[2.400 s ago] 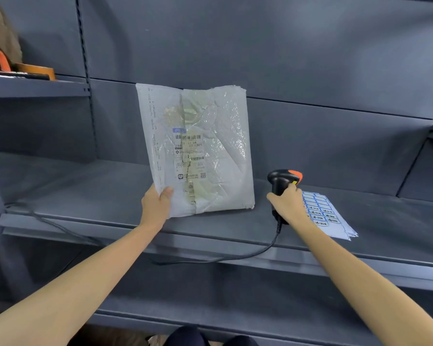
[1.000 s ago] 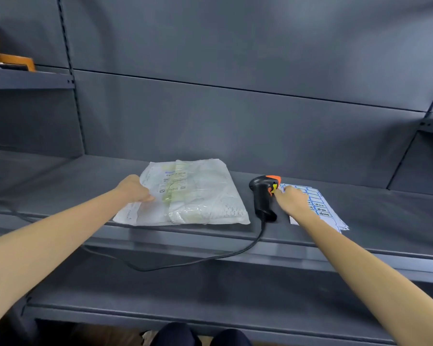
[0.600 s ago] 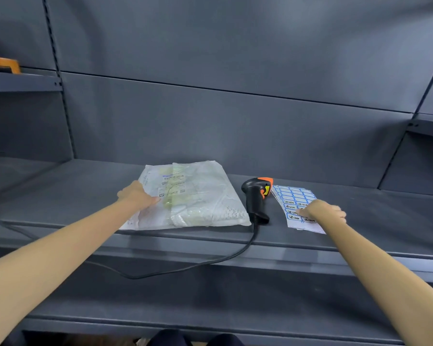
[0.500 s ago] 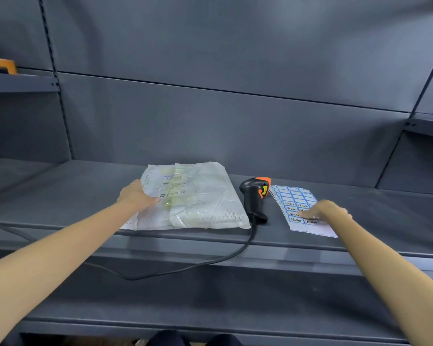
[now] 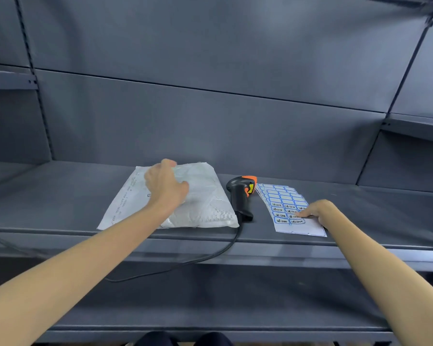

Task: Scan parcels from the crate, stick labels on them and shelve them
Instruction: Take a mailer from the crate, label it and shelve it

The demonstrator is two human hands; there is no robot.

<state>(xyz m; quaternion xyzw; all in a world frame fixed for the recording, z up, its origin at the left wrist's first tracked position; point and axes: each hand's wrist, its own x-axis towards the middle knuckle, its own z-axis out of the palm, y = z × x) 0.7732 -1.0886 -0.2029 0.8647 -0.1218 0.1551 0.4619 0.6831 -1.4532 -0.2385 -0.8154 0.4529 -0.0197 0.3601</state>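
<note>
1. Grey metal shelf point(image 5: 60, 196) carries parcel point(image 5: 205, 201), scanner point(image 5: 240, 196) and label sheets point(image 5: 285, 203).
2. Left hand point(image 5: 165, 188), arm extended, rests on the flat parcel, fingers curled; grip unclear.
3. Right hand point(image 5: 315, 211) presses fingertips on the sheets, holding nothing.

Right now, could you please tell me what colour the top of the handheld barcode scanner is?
Orange, on a black handheld barcode scanner, seen in the head view.

The parcel point(image 5: 205, 196) is a crinkled, slightly glossy plastic bag. The shelf point(image 5: 60, 196) looks like matt grey painted metal. The scanner point(image 5: 240, 196) is smooth black plastic; the label sheets point(image 5: 280, 196) are paper.
</note>
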